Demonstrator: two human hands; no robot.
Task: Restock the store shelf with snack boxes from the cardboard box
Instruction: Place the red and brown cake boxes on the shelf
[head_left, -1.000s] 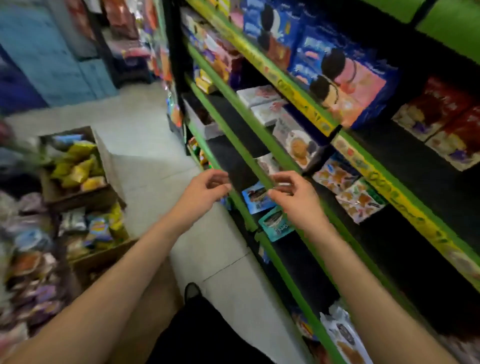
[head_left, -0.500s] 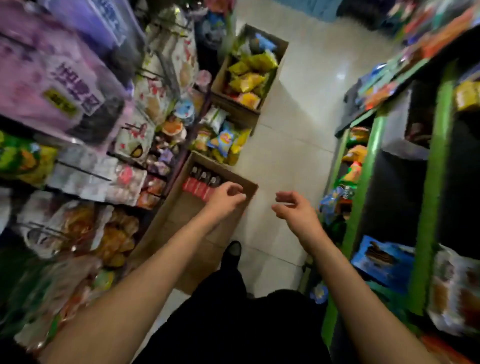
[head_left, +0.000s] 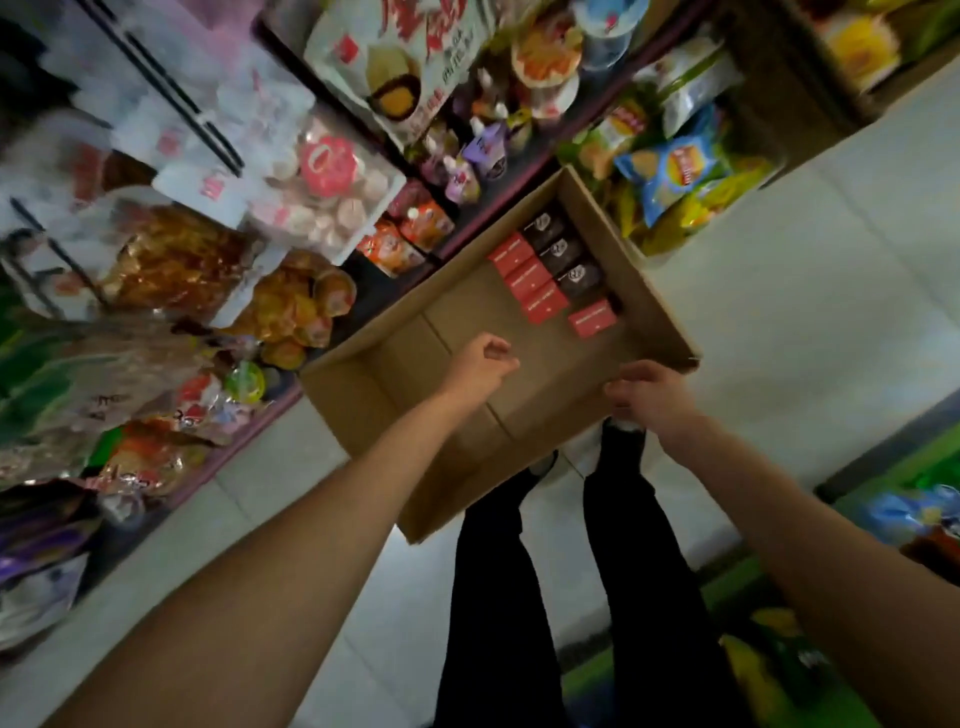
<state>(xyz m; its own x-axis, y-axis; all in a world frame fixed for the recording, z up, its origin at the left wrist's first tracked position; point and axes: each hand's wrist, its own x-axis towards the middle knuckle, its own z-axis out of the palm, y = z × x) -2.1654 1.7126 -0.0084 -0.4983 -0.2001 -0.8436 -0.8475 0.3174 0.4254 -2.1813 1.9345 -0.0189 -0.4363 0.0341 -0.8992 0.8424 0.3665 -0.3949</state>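
Red-and-black snack boxes (head_left: 555, 275) at open cardboard box's (head_left: 363, 410) far end

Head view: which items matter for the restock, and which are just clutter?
Job:
- cardboard box, open on the floor
- snack boxes, red and dark, at its far end
- left hand, right hand, holding nothing, over the box

Clutter:
- chip bags in the next box
- hanging snack packs, left rack

A cardboard box (head_left: 660, 306) sat open on the floor, red and dark snack boxes (head_left: 550, 278) packed along its far edge. The left hand (head_left: 480, 364) and right hand (head_left: 647, 392) hovered loosely curled, holding nothing, above its near edge.
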